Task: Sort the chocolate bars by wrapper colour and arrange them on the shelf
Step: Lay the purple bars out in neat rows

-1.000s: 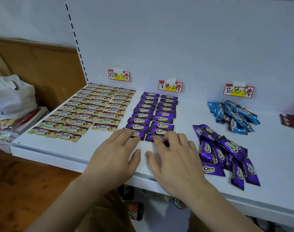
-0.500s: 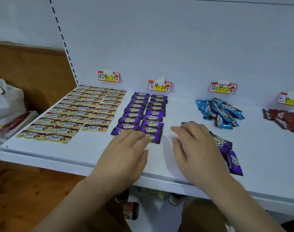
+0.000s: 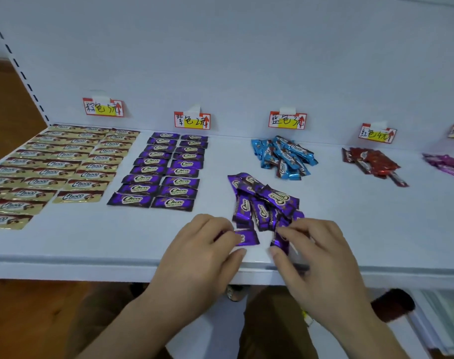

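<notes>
A loose heap of purple bars [image 3: 263,200] lies on the white shelf [image 3: 91,244] near its front edge. My left hand [image 3: 202,252] pinches one purple bar [image 3: 246,238] at the heap's near side. My right hand [image 3: 316,257] pinches another purple bar [image 3: 280,243] standing on edge beside it. To the left, purple bars [image 3: 163,174] lie in two neat columns, and gold bars [image 3: 57,167] fill three columns at the far left.
Unsorted piles of blue bars [image 3: 282,156], red bars [image 3: 373,163] and magenta bars [image 3: 447,164] lie along the back. Price labels [image 3: 192,120] hang on the back panel above each group. Wooden floor shows below the shelf's front lip.
Both hands left the neat purple columns and moved right to the loose purple heap; each now pinches a bar. The view has shifted right.
</notes>
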### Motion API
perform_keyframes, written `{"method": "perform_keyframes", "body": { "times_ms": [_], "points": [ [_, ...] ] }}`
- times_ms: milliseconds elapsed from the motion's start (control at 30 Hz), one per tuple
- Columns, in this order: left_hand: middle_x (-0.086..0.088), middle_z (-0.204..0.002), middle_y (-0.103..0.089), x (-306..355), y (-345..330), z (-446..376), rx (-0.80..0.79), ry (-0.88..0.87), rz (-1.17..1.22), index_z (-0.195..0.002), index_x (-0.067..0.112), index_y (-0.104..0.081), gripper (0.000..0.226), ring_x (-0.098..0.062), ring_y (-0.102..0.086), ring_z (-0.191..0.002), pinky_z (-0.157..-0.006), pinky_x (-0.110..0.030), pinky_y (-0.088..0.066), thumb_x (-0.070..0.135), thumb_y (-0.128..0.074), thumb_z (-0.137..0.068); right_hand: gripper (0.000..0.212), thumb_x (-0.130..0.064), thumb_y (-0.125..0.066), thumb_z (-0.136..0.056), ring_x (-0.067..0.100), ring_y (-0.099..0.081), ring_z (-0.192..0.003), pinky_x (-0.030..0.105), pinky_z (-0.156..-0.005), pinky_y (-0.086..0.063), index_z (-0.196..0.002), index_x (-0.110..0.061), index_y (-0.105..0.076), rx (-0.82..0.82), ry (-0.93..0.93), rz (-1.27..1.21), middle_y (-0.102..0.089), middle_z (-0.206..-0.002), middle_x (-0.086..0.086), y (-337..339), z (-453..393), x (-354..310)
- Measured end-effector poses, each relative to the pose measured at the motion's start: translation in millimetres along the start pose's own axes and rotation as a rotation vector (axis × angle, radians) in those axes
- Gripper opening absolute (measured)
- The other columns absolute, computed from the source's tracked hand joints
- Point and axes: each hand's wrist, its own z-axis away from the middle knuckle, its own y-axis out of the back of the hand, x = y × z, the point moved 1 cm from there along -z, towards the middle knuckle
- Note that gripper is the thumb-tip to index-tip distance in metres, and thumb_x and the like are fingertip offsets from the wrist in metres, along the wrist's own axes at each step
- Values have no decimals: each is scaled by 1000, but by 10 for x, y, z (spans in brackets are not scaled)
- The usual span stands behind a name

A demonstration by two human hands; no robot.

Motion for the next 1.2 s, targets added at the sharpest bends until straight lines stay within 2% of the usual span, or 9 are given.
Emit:
{"method": "perform_keyframes", "body": {
  "times_ms": [133, 233, 400, 600, 767, 867, 1000, 1100, 1200],
  "points": [
    [12, -98, -64, -156, 85, -26, -43, 43, 61, -101, 26, -71, 13, -11, -56, -90, -80, -19, -40, 36, -62, -100, 38, -58, -66, -90, 16, -56, -108, 34, -82, -53, -106, -25, -77, 5, -38, 7, -65, -112, -8, 32, -25, -83],
    [11, -91, -68, -233, 133, -38, -24, 24, -1, -100, 25, -73, 25, -15, -61, -81, -73, -25, -46, 37, -51, -102, 23, -35, -82, -83, 19, -64, -94, 31, -75, -54, -102, -22, -79, -5, -65, 78, -71, -103, -6, 51, -31, -180],
    [7, -85, -69, -339, 221, -11, 21, 159, 15, -102, 24, -73, 32, -19, -64, -75, -60, -39, -56, 36, -44, -101, 34, -12, -87, -75, 22, -70, -79, 34, -63, -59, -107, -17, -79, 27, -46, 107, -76, -91, -2, 38, -27, -248],
    [8, -93, -72, -569, 373, 49, -30, 231, 1, -102, 25, -76, 24, -17, -67, -85, -67, -39, -58, 34, -54, -98, 38, -2, -86, -75, 21, -72, -91, 34, -75, -61, -110, -16, -79, 99, 96, -57, -76, -102, -2, -77, -102, -362],
    [10, -101, -72, -680, 443, 111, -43, 225, -41, -109, 24, -77, 18, -18, -67, -93, -74, -34, -57, 28, -61, -100, 33, -3, -76, -86, 12, -65, -105, 28, -91, -57, -115, -19, -76, 19, 238, -211, -70, -113, -7, -171, -189, -514],
    [17, -106, -67, -663, 469, 159, -74, 213, -1, -112, 29, -73, 22, -10, -60, -97, -79, -28, -53, 40, -56, -104, 24, -14, -71, -95, 11, -61, -112, 24, -98, -51, -118, -19, -76, 46, 194, -233, -68, -119, -8, -178, -227, -495],
    [19, -109, -63, -672, 473, 206, -121, 190, 2, -113, 32, -73, 22, -7, -56, -101, -82, -26, -51, 44, -63, -97, 26, -40, -67, -92, 9, -57, -109, 24, -91, -50, -113, -27, -76, -54, 130, -228, -66, -113, -17, -158, -260, -447],
    [17, -110, -65, -702, 469, 229, -113, 185, 9, -113, 30, -75, 20, -9, -58, -103, -83, -28, -52, 39, -68, -97, 17, -34, -74, -93, 6, -59, -102, 22, -85, -51, -109, -30, -77, -112, 151, -279, -67, -105, -22, -140, -311, -458],
    [17, -112, -65, -712, 474, 258, -103, 172, 1, -114, 29, -75, 21, -8, -57, -104, -87, -24, -50, 38, -62, -101, 15, -27, -73, -95, 3, -62, -90, 20, -76, -53, -110, -29, -78, -78, 159, -277, -72, -97, -20, -113, -376, -478]
  ]
}}
